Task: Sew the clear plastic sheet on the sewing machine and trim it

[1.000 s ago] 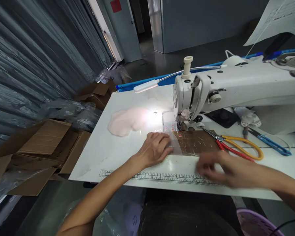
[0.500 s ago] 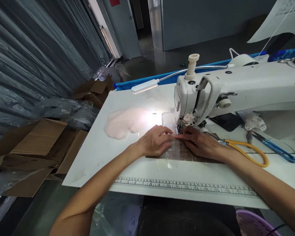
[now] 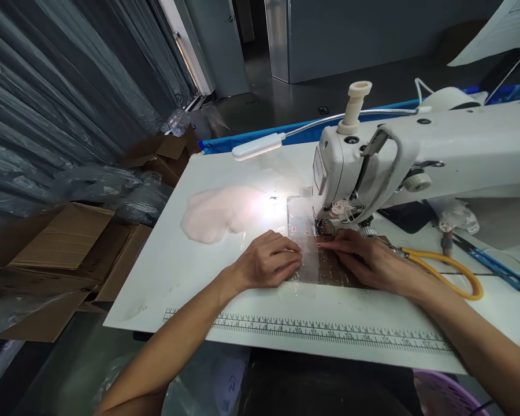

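Note:
A clear plastic sheet with small reddish marks lies under the needle area of a white sewing machine. My left hand is closed at the sheet's left side, its curled fingers gripping the edge. To the right, my right hand rests with fingers stretched out flat, the index fingertip close to the presser foot. Beneath that hand is a flat brown piece, partly covered by the hand and clear film. Scissors with yellow handles lie beyond my right wrist.
Blue thread snips lie at the right. A ruler strip runs along the front of the white table. A lamp lights a pinkish patch. Open cardboard boxes stand left of the table.
My hands, close together at the presser foot before, are now farther apart. The left has drawn back leftward, uncovering the reddish marks. The camera view has shifted slightly.

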The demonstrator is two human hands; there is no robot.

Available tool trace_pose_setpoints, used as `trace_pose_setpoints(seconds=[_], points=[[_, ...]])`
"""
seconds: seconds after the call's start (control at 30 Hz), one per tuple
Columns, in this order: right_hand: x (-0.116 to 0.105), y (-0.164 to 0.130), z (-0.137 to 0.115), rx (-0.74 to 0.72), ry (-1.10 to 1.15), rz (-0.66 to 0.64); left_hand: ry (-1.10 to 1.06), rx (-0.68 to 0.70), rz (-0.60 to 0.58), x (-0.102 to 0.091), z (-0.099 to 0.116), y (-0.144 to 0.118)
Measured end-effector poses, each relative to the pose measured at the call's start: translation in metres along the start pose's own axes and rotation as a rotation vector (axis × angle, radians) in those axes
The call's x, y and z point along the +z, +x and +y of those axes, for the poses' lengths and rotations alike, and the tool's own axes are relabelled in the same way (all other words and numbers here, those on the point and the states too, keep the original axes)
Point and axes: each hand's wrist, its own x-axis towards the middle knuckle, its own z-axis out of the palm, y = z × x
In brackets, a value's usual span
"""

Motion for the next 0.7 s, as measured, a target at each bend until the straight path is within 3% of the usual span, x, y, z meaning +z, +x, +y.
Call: trace_pose_setpoints(seconds=[0.1, 0.3, 0.4, 0.53, 0.7], points=[[0.003, -0.001, -0.003, -0.094, -0.036, -0.031, 0.125, -0.010, -0.013, 0.003, -0.002, 0.002], [0.008, -0.002, -0.006, -0.106, -0.185, -0.055, 0.274, 0.043, -0.326, 0.011, -0.014, 0.023], [0.008, -0.001, -0.007, -0.115, -0.190, -0.017, 0.305, 0.059, -0.429, 0.015, -0.021, 0.036], [0.007, 0.000, -0.008, -0.083, -0.155, 0.035, 0.329, 0.036, -0.451, 0.017, -0.025, 0.046], [0.007, 0.000, -0.008, -0.057, -0.161, 0.054, 0.252, -0.034, -0.377, 0.018, -0.025, 0.042]])
